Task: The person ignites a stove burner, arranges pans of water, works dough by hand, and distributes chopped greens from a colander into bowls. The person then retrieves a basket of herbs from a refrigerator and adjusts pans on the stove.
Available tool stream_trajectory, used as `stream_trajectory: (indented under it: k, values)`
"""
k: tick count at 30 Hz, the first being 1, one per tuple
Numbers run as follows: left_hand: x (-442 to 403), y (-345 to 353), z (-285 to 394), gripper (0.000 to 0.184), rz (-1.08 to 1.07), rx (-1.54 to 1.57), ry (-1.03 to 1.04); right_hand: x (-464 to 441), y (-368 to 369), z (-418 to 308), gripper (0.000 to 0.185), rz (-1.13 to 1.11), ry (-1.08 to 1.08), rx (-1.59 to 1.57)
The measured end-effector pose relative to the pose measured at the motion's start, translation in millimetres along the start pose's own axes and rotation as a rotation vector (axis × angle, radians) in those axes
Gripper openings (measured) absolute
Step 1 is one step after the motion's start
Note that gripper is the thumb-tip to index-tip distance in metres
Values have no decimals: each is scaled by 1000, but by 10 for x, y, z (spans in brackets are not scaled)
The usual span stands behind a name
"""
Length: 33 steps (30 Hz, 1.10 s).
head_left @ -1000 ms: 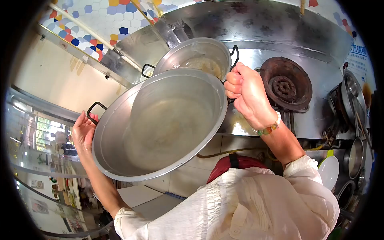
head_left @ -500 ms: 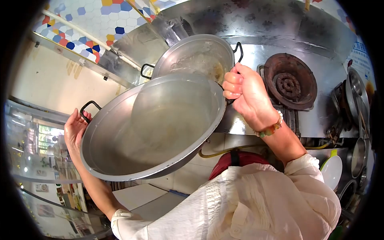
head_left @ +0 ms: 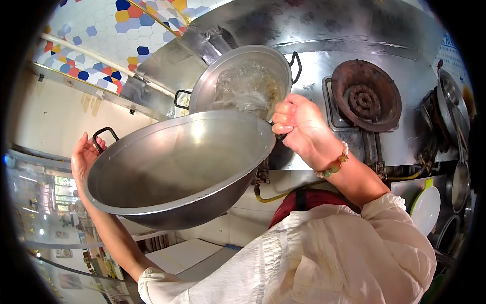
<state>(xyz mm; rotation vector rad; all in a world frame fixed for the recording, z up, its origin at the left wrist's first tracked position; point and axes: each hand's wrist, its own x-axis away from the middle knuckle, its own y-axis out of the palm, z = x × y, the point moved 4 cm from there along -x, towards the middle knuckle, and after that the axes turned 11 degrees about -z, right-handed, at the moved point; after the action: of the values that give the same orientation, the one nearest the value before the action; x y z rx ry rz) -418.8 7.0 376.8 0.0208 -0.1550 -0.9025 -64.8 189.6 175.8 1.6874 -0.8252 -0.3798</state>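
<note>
A large, deep metal wok [head_left: 177, 167] with black loop handles is held up in front of me, its rim tipped toward a second wok [head_left: 205, 92] behind it. My left hand [head_left: 86, 156] grips the big wok by its left handle [head_left: 105, 137], some fingers hidden behind it. At the opposite side, my right hand [head_left: 301, 125] is closed in a fist round the right handle, which is mostly covered. Cloudy liquid lies in the big wok. Churning, bubbly water [head_left: 248, 88] fills much of the rear wok, directly beyond the tipped rim.
Right of the woks is a rusty burner [head_left: 363, 99] on the steel stove top [head_left: 316, 68]. Pans and a ladle [head_left: 458, 109] hang or stand at the far right, near a white plate [head_left: 426, 210]. A glass case [head_left: 55, 213] stands at the left. A yellow hose [head_left: 268, 199] runs below.
Both hands have moved slightly left with the big wok, which is tipped further toward the rear wok. Water in the rear wok is now splashing and bubbling more.
</note>
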Motion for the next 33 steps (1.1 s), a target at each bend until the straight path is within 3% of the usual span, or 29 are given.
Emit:
stream_trajectory:
  k: [9, 13, 15, 17, 21, 23, 25, 26, 30, 33]
  values:
    - [-427, 544, 600, 32, -97, -247, -25, -151, -179, 204, 16, 69, 83, -265]
    - [-768, 1062, 942, 38, -263, -374, -39, -209, -226, 330, 17, 119, 84, -381]
    - [-961, 1260, 1097, 39, -157, -415, 73, -252, -239, 418, 24, 111, 129, -479]
    - [-983, 1681, 1172, 41, -265, -649, -54, -282, -240, 489, 28, 109, 151, -551]
    - [-1187, 2093, 1368, 50, -193, -879, 34, -336, -274, 650, 27, 140, 143, -618]
    - [-1163, 2246, 1339, 52, -208, -913, -27, -331, -264, 690, 18, 181, 145, -666]
    - [-981, 2278, 1392, 53, -54, -936, 184, -309, -265, 651, 18, 201, 159, -651]
    - [-926, 2268, 1430, 50, -175, -964, 30, -264, -259, 587, 18, 217, 172, -634]
    - [-145, 2326, 1233, 44, -208, -700, 206, -59, -192, -83, 24, 34, 73, -409]
    - [579, 2502, 621, 40, -203, -387, 426, 270, -144, -970, 28, -87, -59, -241]
